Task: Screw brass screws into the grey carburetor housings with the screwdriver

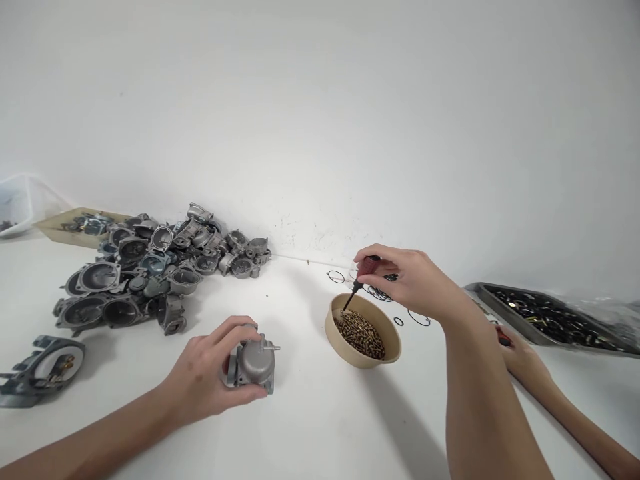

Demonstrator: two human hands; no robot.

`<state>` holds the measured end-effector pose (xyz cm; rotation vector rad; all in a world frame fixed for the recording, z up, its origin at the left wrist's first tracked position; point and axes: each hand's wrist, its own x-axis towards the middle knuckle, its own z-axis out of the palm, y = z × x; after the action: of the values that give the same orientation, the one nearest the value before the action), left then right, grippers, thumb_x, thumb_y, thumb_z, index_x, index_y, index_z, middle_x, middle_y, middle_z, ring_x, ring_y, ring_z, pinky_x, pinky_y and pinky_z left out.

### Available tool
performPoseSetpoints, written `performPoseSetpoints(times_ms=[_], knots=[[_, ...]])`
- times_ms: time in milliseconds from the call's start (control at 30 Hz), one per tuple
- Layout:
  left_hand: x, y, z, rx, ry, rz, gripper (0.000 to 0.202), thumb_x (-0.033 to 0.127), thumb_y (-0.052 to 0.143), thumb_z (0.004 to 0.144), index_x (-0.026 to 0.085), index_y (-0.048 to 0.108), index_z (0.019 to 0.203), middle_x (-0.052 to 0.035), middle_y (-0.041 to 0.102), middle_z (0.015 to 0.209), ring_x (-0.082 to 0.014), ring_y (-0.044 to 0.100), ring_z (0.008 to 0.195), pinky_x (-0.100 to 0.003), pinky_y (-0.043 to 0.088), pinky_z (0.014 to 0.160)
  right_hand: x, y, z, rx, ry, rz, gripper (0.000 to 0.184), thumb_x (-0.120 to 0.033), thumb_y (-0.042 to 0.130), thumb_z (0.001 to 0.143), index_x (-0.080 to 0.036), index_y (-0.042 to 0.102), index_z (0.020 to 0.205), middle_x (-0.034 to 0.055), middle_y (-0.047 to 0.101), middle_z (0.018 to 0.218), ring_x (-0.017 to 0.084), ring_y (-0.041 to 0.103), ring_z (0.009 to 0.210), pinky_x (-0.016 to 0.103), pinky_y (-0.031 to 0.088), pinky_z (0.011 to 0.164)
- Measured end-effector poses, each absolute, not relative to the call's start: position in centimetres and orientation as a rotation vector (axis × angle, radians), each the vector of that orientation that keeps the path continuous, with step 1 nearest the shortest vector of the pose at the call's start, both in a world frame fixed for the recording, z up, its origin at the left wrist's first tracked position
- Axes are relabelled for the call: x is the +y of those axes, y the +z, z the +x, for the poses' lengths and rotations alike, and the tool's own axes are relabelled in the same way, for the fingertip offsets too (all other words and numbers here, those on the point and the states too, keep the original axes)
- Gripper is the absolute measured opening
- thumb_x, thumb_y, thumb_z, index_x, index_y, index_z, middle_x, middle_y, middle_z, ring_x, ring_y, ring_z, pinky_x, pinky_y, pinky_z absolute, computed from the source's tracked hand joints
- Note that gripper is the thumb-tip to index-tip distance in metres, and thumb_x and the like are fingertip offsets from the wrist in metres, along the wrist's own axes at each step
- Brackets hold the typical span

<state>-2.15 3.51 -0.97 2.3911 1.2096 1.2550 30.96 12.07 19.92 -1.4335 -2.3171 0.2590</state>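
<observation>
My left hand (207, 373) grips a small grey metal carburetor body (256, 363) that rests on the white table. My right hand (407, 277) holds a red-handled screwdriver (364, 272) with its tip dipped into a beige bowl (345, 347) full of small brass screws (361, 335). The bowl stands just right of the carburetor body.
A heap of grey metal carburetor parts (150, 267) lies at the back left, with one larger part (43, 367) near the left edge. Black O-rings (380, 290) lie behind the bowl. A dark tray of parts (550, 313) stands at the right, where another person's hand (525, 360) rests.
</observation>
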Motion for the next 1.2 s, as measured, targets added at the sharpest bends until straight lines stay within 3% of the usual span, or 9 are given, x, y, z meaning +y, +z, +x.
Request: performPoseSetpoints(times_ms=[133,300,467,700,833,1067,1200], knots=[[3.6,-0.6,-2.5,1.191,1.311,2.451,0.049,0.057,0.08,0.086,0.028,0.061,0.12,-0.0064,0.072,0.125,-0.0128,0.064,0.054,-0.029,0.051,0.056,10.7,20.6,30.8,-2.328,0.135,-1.325,0.014,-0.037,0.07,0.096,-0.027,0.073,0.105,0.004,0.08,0.098,0.023,0.078,0.086,0.036,0.061,0.073],[3.3,-0.2,-2.7,1.153,1.473,2.442,0.033,0.045,0.074,0.092,0.027,0.064,0.117,-0.0066,0.07,0.112,-0.0197,0.071,0.072,-0.029,0.051,0.06,8.6,21.3,30.1,-2.349,-0.014,-1.069,0.01,-0.036,0.07,0.098,-0.027,0.072,0.103,0.0041,0.08,0.097,0.025,0.079,0.085,0.04,0.064,0.078],[3.4,-0.3,-2.5,1.133,1.492,2.353,0.022,0.033,0.071,0.094,0.025,0.063,0.113,-0.012,0.065,0.128,-0.0249,0.074,0.092,-0.032,0.058,0.07,6.4,22.0,28.9,-2.393,-0.155,-0.908,0.008,-0.03,0.067,0.102,-0.029,0.072,0.107,0.0028,0.079,0.097,0.022,0.077,0.081,0.038,0.063,0.072],[3.8,-0.2,-2.6,1.013,1.329,2.4,0.04,0.033,0.068,0.095,0.028,0.06,0.134,-0.0135,0.062,0.148,-0.0184,0.071,0.076,-0.031,0.057,0.064,3.6,22.5,27.1,-2.424,-0.203,-0.658,0.024,-0.011,0.067,0.099,-0.028,0.071,0.115,0.0008,0.08,0.1,0.018,0.079,0.085,0.029,0.064,0.073],[3.6,-0.2,-2.6,0.996,1.293,2.453,0.046,0.038,0.074,0.092,0.032,0.063,0.136,-0.0117,0.06,0.153,-0.0203,0.072,0.079,-0.036,0.059,0.071,2.4,22.1,26.4,-2.431,-0.206,-0.558,0.028,-0.006,0.068,0.096,-0.026,0.072,0.115,0.0033,0.08,0.107,0.017,0.08,0.087,0.025,0.066,0.072],[3.3,-0.4,-2.5,1.033,1.194,2.392,0.051,0.04,0.076,0.088,0.032,0.06,0.135,-0.0088,0.066,0.141,-0.0245,0.076,0.092,-0.034,0.06,0.072,1.0,21.2,24.3,-2.451,-0.167,-0.455,0.021,-0.009,0.064,0.099,-0.027,0.072,0.107,0.0046,0.081,0.108,0.018,0.08,0.084,0.028,0.069,0.076],[3.2,-0.1,-2.1,1.064,1.178,2.363,0.044,0.041,0.073,0.092,0.032,0.061,0.132,-0.0073,0.067,0.137,-0.02,0.074,0.08,-0.032,0.058,0.068,0.9,21.1,23.5,-2.492,-0.183,-0.443,0.03,-0.002,0.054,0.098,-0.027,0.07,0.106,0.0027,0.081,0.109,0.017,0.079,0.084,0.03,0.068,0.078]])
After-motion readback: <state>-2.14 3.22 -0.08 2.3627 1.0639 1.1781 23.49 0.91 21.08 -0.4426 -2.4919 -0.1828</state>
